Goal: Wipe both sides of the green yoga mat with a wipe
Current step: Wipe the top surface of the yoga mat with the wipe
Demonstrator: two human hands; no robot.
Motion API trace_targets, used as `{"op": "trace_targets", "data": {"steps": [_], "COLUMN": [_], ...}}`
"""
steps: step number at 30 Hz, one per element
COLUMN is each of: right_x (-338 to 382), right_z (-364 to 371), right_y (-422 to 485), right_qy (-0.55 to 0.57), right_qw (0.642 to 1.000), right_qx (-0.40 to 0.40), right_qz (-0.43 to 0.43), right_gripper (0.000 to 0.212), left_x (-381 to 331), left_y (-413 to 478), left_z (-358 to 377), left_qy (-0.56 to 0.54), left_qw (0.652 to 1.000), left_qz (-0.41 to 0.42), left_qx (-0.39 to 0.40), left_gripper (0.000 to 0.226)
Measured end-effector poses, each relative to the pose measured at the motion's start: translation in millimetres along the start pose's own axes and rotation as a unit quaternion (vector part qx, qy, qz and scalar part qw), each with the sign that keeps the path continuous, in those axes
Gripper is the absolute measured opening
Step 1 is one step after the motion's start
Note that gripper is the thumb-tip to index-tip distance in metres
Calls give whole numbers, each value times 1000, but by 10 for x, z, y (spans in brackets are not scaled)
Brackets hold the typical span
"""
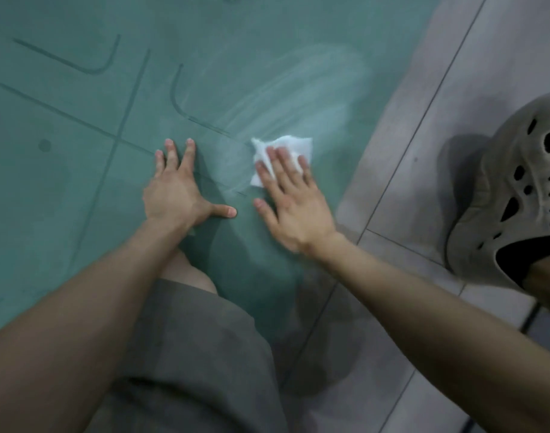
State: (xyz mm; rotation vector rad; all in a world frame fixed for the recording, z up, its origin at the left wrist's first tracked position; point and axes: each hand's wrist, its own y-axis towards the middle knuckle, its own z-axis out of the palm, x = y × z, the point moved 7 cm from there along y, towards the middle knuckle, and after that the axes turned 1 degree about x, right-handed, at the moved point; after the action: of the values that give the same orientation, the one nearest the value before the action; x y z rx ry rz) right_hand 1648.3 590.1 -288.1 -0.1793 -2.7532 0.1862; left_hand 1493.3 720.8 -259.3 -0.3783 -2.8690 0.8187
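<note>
On the tiled floor (430, 126) the green yoga mat (80, 182) lay flat, the left hand (177, 195) splayed on it while the right hand (291, 201) pressed the wipe (287, 145) down with straight fingers near its edge. It looked thin and floppy, probably best lifted by an edge for turning over.

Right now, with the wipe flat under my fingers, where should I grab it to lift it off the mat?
Probably the crumpled left corner of the wipe, which pokes out beyond the fingertips of the right hand. It looks slightly lifted off the green yoga mat, so pinch it coming in from the left; the rest lies pressed flat.
</note>
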Motion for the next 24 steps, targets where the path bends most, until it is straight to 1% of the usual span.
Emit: {"op": "trace_targets", "data": {"steps": [1,2,3,4,5,6,8,9,10,11,13,14,15,16,18,19,20,21,22,23,24], "right_x": [299,415,343,129,-159,-481,-942,-923,-748,-462,14,8,-170,-424,-939,-1019,-929,-716,-439,-208,-127], "right_z": [136,223,219,160,76,-50,-283,-286,-214,-106,112,145,99,10,-185,-221,-199,-126,-25,58,94], "right_y": [-141,-296,-391,-417,-406,-372,-327,-317,-309,-327,-520,-599,-601,-555,-499,-513,-518,-532,-577,-641,-677], "right_qy": [4,-6,-21,-33,-39,-41,-32,-24,-14,-4,-5,-16,-19,-21,-11,-1,10,19,25,18,1], "right_qw": [997,990,984,983,988,995,996,991,991,996,996,990,988,993,999,993,990,994,999,998,989], "right_qx": [33,60,68,60,51,28,-27,-40,-37,-15,55,64,51,31,-26,-41,-35,-18,14,45,63], "right_qz": [-71,-128,-164,-168,-141,-83,74,124,128,87,-65,-125,-144,-116,42,111,139,110,41,-48,-133], "right_gripper": [71,71,70,69,69,69,71,74,76,78,76,73,72,72,75,78,81,84,84,82,78], "left_x": [5,25,46,54,50,41,11,14,21,24,26,30,32,33,21,15,6,-6,-14,-12,-9], "left_y": [-7,-11,-13,-15,-14,-11,1,6,7,5,4,10,15,20,21,22,11,-2,-13,-19,-16], "left_z": [16,33,42,47,53,61,68,74,81,86,93,90,86,84,71,67,66,70,75,77,70], "left_qy": [-1,-2,-1,-1,-3,-5,-12,-14,-14,-14,-19,-23,-28,-32,-31,-29,-27,-26,-24,-22,-19], "left_qw": [1000,1000,1000,1000,1000,1000,1000,1000,1000,1000,1000,1000,1000,999,999,1000,1000,1000,1000,1000,1000], "left_qz": [3,3,2,0,0,0,-2,-4,-7,-7,-2,-1,-1,-2,-7,-9,-9,-8,-5,-3,-1], "left_qx": [0,-2,-4,-4,-2,-1,1,2,2,4,4,2,1,0,-2,-2,0,3,6,9,11], "left_gripper": [166,166,166,168,169,169,171,172,172,173,173,173,173,173,173,173,173,173,174,174,174]}}
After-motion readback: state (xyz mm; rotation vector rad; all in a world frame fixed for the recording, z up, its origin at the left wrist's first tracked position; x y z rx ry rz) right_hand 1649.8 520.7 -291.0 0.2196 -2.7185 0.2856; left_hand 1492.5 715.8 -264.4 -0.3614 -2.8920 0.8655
